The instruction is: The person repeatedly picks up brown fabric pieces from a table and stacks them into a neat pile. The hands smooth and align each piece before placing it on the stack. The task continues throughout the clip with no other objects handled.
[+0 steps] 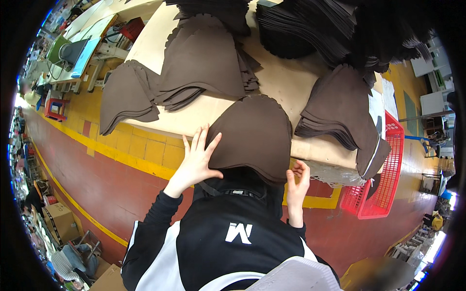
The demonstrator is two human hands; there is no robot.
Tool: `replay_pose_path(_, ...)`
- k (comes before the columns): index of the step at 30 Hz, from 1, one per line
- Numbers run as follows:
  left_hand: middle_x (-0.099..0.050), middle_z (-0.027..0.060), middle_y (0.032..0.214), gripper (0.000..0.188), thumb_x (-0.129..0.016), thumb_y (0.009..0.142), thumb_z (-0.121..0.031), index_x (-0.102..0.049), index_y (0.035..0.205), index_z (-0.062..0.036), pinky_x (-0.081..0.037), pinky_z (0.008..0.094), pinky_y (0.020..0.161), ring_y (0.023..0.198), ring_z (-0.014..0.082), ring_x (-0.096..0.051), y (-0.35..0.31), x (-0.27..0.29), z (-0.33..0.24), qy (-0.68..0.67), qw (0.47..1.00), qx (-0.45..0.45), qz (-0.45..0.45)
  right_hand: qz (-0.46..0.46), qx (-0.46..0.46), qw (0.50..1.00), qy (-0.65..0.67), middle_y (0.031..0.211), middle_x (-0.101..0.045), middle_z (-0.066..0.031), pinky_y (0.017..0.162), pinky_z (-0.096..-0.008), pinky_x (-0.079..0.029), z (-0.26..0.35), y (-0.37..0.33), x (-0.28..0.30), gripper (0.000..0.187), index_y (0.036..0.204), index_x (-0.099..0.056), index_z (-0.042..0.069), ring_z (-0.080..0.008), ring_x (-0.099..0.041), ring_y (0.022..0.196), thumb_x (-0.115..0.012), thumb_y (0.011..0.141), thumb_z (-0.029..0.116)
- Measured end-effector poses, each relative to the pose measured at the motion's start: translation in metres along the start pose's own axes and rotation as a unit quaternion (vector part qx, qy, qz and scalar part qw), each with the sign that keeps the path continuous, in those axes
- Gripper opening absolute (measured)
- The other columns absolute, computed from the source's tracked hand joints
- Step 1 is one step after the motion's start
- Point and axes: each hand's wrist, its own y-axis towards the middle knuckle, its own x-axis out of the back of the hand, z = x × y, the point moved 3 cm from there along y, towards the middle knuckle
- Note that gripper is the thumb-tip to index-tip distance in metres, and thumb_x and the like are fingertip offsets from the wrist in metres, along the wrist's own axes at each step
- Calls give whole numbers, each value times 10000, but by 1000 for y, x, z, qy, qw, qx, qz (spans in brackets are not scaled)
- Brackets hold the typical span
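Observation:
In front of me a dark brown, rounded cut panel [252,133] of sheet material lies at the table's near edge, its lower side hanging toward my lap. A second layer shows along its lower right edge, so it may be a small stack. My left hand [196,157] is spread beside the panel's left edge, its fingertips at or just over that edge. Beside the lower right corner, my right hand [298,184] is raised with thumb and bent fingers apart, and nothing shows in it.
Similar brown panels lie in a large stack [201,58], a left stack [128,94] and a right stack [335,106] on the pale table [276,80]. Darker piles [310,29] fill the far side. A red plastic basket [383,189] stands at the table's right end.

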Motion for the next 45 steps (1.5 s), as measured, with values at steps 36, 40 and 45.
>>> replay_pose_path(36,-744,103,1008,442,-803,847,-82,-654,1236,66,-530,230,777,890,93,-671,-8,-19,23,-508,831,186,-131,408,500,713,-276,1551,-467,14,1184,-512,-301,118,50,-107,520,1447,-528,319,-221,-438,1423,-609,947,434)
replay_pose_path(40,-756,112,939,409,-810,848,-116,-680,1180,84,-532,239,739,812,87,-661,2,-25,39,-469,845,178,-184,306,468,748,-358,1574,-433,22,1209,-499,-270,96,139,-123,448,1480,-483,335,-237,-392,1455,-463,1033,351)
replay_pose_path(45,-754,137,972,314,-783,857,-115,-723,1128,33,-526,279,822,887,167,-693,12,6,31,-227,919,96,-307,102,392,804,-435,1597,-391,-24,1209,-546,-240,116,182,-111,492,1487,-480,252,-252,-355,1474,-487,1021,410)
